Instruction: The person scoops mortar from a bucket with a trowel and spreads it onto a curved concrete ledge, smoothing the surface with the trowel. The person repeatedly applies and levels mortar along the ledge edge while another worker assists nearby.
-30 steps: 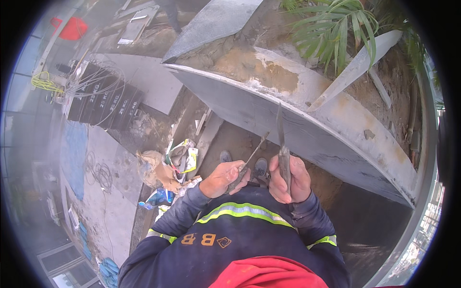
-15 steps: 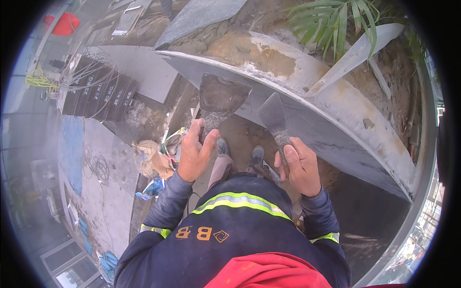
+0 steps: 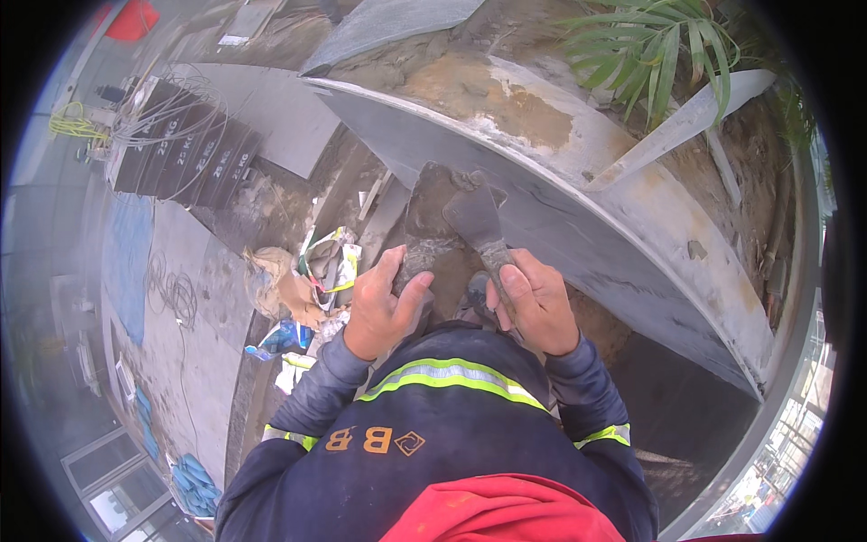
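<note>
My left hand (image 3: 374,309) is closed round the short, mortar-crusted handle of a wide, dirty scraper (image 3: 426,206), its blade pointing away from me. In my right hand (image 3: 544,312) is a narrower putty knife (image 3: 471,217) with a grey blade and a caked handle. The putty knife's blade lies over the right part of the wide scraper's blade, and they seem to touch. Fingers hide most of both handles. Just beyond the tools runs the curved grey stone-clad wall (image 3: 560,221) of a planter.
A palm plant (image 3: 655,45) and a loose pale slab (image 3: 686,131) are on the planter's top. Torn bags (image 3: 287,287) lie to my left, near a long grey slab (image 3: 203,298). Stacked dark weights (image 3: 181,149) with tangled cables stand farther left.
The two tools have come together: the putty knife has swung left over the wide scraper, which has shifted right. My hands are closer to each other, and the view has shifted slightly.
</note>
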`<action>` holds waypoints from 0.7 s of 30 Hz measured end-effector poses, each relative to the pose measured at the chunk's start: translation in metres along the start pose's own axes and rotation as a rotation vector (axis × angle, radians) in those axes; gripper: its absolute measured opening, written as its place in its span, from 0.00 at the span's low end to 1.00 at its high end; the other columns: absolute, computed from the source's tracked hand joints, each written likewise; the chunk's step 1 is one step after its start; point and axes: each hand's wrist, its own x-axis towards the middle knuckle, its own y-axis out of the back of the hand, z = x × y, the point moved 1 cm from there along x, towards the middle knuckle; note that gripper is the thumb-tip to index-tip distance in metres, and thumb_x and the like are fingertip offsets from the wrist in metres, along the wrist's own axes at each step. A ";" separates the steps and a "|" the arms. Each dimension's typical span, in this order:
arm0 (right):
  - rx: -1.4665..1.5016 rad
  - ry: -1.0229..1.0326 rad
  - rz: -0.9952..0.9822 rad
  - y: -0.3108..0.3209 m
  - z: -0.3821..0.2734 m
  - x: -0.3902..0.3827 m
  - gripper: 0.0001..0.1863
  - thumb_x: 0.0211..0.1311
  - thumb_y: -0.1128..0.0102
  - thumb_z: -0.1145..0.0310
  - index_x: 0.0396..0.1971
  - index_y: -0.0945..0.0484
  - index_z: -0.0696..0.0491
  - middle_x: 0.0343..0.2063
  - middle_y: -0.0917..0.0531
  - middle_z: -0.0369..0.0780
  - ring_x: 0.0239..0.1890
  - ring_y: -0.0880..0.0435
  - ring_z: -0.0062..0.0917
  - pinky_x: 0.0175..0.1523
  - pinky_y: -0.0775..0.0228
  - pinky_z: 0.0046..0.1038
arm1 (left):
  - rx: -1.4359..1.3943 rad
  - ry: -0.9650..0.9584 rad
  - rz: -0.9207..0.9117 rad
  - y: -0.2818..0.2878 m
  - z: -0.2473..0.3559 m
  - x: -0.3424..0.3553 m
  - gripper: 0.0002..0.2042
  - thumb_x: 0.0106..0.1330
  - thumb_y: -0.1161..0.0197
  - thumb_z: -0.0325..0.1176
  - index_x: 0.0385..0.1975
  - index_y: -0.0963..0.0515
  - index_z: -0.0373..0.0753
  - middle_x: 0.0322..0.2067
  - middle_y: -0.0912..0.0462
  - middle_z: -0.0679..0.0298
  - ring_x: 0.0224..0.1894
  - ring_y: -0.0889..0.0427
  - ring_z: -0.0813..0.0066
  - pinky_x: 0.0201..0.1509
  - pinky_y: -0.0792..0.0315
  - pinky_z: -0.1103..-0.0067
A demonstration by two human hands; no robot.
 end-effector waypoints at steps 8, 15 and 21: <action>-0.044 0.161 -0.083 -0.008 -0.021 0.005 0.17 0.80 0.54 0.62 0.48 0.24 0.61 0.24 0.19 0.35 0.17 0.25 0.15 0.25 0.33 0.21 | 0.073 -0.038 -0.077 -0.027 -0.030 -0.020 0.20 0.65 0.30 0.32 0.51 0.25 0.27 0.38 0.17 0.41 0.36 0.16 0.40 0.39 0.22 0.63; -0.126 0.076 0.243 0.032 -0.024 -0.010 0.18 0.81 0.55 0.61 0.51 0.23 0.60 0.25 0.19 0.35 0.18 0.26 0.15 0.25 0.35 0.21 | -0.059 0.284 0.167 -0.015 -0.071 -0.034 0.17 0.64 0.30 0.30 0.46 0.23 0.26 0.36 0.16 0.41 0.38 0.15 0.43 0.41 0.24 0.66; -0.099 -0.059 0.283 0.029 -0.007 -0.030 0.18 0.81 0.55 0.61 0.51 0.23 0.60 0.26 0.19 0.36 0.19 0.25 0.15 0.26 0.33 0.22 | 0.048 0.250 0.218 -0.006 -0.070 -0.023 0.20 0.59 0.25 0.33 0.42 0.23 0.27 0.27 0.22 0.49 0.27 0.22 0.60 0.34 0.27 0.71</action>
